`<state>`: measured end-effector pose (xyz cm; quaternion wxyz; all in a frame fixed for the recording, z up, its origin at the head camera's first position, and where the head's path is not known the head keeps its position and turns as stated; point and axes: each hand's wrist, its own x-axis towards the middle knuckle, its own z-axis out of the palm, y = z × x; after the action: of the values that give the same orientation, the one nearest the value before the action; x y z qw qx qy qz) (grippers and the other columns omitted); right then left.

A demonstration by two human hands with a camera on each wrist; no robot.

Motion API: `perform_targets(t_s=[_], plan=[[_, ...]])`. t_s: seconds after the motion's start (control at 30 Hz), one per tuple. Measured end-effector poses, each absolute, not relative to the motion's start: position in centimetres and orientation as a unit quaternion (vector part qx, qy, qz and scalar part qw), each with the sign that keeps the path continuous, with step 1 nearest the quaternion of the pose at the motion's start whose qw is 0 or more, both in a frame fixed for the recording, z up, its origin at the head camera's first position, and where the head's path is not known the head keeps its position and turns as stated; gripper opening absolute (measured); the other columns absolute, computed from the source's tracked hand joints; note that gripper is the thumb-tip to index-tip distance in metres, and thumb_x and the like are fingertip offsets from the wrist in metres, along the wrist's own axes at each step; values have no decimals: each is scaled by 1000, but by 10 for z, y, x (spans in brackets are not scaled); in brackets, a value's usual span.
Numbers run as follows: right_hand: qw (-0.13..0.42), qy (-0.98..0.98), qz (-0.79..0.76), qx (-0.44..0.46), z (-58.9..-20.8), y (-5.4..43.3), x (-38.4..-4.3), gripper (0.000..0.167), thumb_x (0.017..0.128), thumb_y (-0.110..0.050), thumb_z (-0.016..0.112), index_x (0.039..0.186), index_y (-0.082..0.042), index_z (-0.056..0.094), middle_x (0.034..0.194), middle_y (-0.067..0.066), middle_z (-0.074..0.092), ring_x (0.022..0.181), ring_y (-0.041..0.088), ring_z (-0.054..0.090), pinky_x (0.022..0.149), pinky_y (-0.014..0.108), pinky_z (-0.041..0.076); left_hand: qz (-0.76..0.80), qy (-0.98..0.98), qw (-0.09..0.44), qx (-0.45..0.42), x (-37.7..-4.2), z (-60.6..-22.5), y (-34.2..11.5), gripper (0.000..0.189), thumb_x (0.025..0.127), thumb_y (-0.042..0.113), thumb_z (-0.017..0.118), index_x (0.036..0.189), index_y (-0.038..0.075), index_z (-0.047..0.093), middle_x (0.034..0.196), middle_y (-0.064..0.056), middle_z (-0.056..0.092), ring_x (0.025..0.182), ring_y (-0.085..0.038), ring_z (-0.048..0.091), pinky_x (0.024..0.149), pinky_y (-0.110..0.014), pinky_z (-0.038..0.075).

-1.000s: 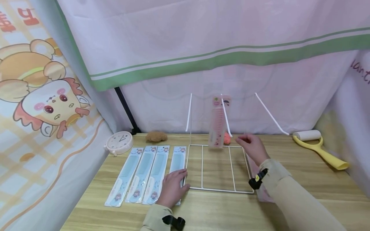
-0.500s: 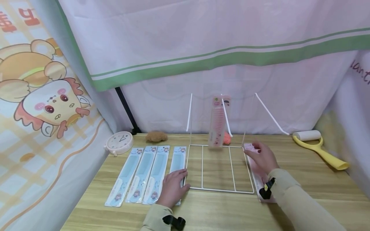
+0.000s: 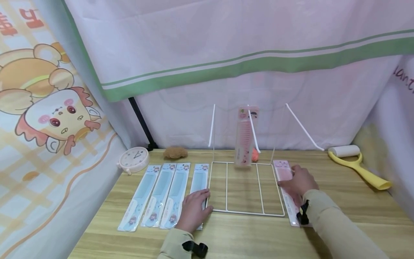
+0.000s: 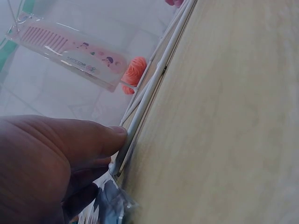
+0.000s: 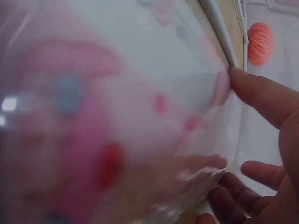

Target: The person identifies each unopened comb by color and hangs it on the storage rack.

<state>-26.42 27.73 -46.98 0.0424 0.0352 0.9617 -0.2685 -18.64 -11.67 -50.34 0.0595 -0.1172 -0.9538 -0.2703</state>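
In the head view my left hand [image 3: 194, 211] rests at the front left corner of a white wire rack [image 3: 244, 213]. The left wrist view shows its thumb pressed on the rail, with the other fingers bent below. That hand overlaps a light-blue packaged comb [image 3: 199, 177]. My right hand [image 3: 300, 182] grips a pink packaged comb [image 3: 282, 166] lying right of the rack. Its thumb [image 5: 261, 95] is at one edge and its fingers [image 5: 233, 200] are at the other. A second pink packaged comb [image 3: 243, 140] hangs on the rack's middle hook [image 3: 254, 133].
Several more blue packaged combs [image 3: 147, 190] lie in a row at the left. Along the back are a pink clock [image 3: 133, 160], a brown fuzzy lump [image 3: 175, 152] and an orange yarn ball [image 3: 254, 155]. A yellow-handled roller [image 3: 363, 171] lies at the right. Side hooks [image 3: 211, 126] stick out bare.
My right hand has come down and back from near the hooks onto the pink packaged comb at the right, and its fingers have closed on it. The left hand stays in place.
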Motion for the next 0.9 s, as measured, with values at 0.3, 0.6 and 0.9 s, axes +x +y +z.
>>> perform_targets(t_s=[0.3, 0.6, 0.9], plan=[[93, 960, -262, 35, -465, 292, -265, 69, 71, -39, 86, 104, 12, 55, 91, 22, 63, 80, 33, 59, 71, 47, 52, -276, -953, 51, -116, -185, -500, -117, 49, 87, 23, 77, 130, 3, 65, 141, -7, 59, 132, -33, 49, 112, -57, 30], [108, 938, -325, 50, -467, 310, -264, 67, 78, -37, 82, 114, 14, 57, 110, 28, 63, 95, 36, 58, 84, 50, 49, -272, -954, 44, -114, -184, -501, -118, 50, 87, 23, 77, 131, 4, 64, 142, -6, 58, 133, -33, 49, 113, -57, 30], [37, 920, -389, 37, -474, 317, -251, 56, 95, -37, 66, 120, 13, 60, 118, 30, 64, 99, 32, 60, 83, 39, 47, -271, -955, 41, -115, -184, -498, -116, 49, 87, 22, 77, 131, 3, 64, 142, -7, 58, 133, -33, 49, 113, -57, 30]])
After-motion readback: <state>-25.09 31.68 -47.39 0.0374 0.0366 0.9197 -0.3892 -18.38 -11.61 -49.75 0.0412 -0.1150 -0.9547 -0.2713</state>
